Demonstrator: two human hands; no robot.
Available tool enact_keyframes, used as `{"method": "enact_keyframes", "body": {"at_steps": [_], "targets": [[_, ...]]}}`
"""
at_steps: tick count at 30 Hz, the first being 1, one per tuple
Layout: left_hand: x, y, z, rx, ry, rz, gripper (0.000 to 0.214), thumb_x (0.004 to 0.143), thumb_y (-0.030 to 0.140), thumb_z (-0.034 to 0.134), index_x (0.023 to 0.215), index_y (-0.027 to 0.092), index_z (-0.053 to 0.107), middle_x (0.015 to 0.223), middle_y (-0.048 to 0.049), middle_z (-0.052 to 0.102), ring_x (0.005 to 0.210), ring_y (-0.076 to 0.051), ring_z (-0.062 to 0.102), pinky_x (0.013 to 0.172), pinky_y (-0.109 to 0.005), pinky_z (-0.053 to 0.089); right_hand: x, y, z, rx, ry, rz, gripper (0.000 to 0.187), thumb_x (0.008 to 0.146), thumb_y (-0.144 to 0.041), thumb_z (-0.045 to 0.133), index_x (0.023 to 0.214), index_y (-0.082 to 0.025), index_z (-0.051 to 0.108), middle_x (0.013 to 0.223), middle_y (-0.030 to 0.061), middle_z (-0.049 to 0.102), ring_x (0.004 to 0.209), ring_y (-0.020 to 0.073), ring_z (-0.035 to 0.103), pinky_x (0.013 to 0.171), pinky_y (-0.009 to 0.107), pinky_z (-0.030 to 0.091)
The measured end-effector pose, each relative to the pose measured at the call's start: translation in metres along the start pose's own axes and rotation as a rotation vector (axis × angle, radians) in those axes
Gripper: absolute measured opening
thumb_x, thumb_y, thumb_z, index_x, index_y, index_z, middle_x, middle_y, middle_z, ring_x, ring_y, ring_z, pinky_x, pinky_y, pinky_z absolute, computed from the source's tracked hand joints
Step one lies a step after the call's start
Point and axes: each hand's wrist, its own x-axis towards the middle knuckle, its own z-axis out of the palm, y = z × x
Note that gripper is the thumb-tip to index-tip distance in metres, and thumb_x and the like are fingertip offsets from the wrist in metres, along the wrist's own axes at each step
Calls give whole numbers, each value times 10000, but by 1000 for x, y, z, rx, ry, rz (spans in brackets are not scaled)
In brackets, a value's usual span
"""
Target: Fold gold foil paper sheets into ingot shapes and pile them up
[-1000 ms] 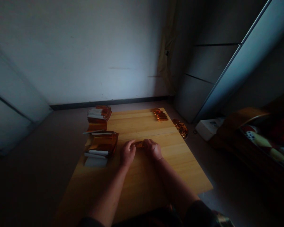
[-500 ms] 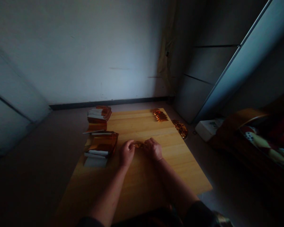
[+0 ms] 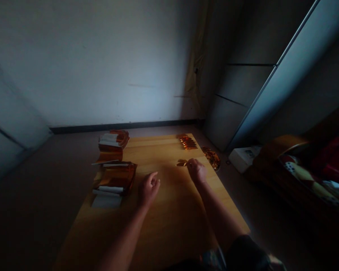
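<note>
My right hand point(image 3: 197, 171) is stretched out over the far right part of the wooden board point(image 3: 169, 210), its fingers pinched on a small folded gold foil piece point(image 3: 182, 163). My left hand point(image 3: 148, 188) hovers near the board's middle, fingers loosely curled with nothing in them. A small pile of folded gold pieces point(image 3: 187, 142) lies at the board's far right corner, just beyond the right hand. To the left of my left hand are stacks of gold and white foil sheets point(image 3: 115, 179), with another stack point(image 3: 111, 143) farther back.
More gold pieces point(image 3: 212, 158) lie on the floor off the board's right edge. A white box point(image 3: 245, 156) sits on the floor beside a dark cabinet. A wooden piece of furniture with colourful cloth point(image 3: 307, 169) is at the right. The room is dim.
Both hands held the gold piece together at the board's middle. Now my left hand has let go and my right hand has carried the piece forward and to the right.
</note>
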Motion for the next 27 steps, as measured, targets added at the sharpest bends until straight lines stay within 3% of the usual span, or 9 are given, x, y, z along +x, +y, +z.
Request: {"method": "enact_keyframes", "body": {"at_steps": [4, 7, 15, 27], "targets": [[0, -1, 0, 21, -7, 10, 249, 726, 272, 518, 911, 167, 647, 718, -16, 611, 646, -138, 570, 633, -264, 478, 32, 43, -5, -109, 26, 81, 199, 886, -298, 477, 819, -199, 636, 828, 35, 658, 665, 124, 523, 554, 234, 211], [-1, -2, 0, 20, -3, 7, 231, 729, 277, 512, 880, 172, 650, 718, -20, 619, 646, -144, 579, 623, -267, 477, 50, 57, -1, -172, -18, 105, 192, 882, -293, 481, 840, -199, 643, 871, 44, 663, 682, 125, 534, 552, 236, 213], [-4, 1, -4, 9, -21, 18, 202, 736, 287, 497, 816, 186, 652, 753, -37, 655, 698, -162, 608, 652, -286, 493, 76, 64, 27, -238, -95, 54, 200, 886, -271, 461, 899, -184, 641, 881, 71, 664, 722, 145, 576, 578, 237, 271], [-7, 6, -7, -9, -30, -21, 197, 749, 283, 486, 790, 187, 652, 772, -39, 657, 718, -162, 619, 655, -278, 496, 93, 70, 37, -285, -179, 125, 215, 902, -226, 422, 955, -189, 627, 938, 94, 657, 767, 164, 613, 589, 239, 316]]}}
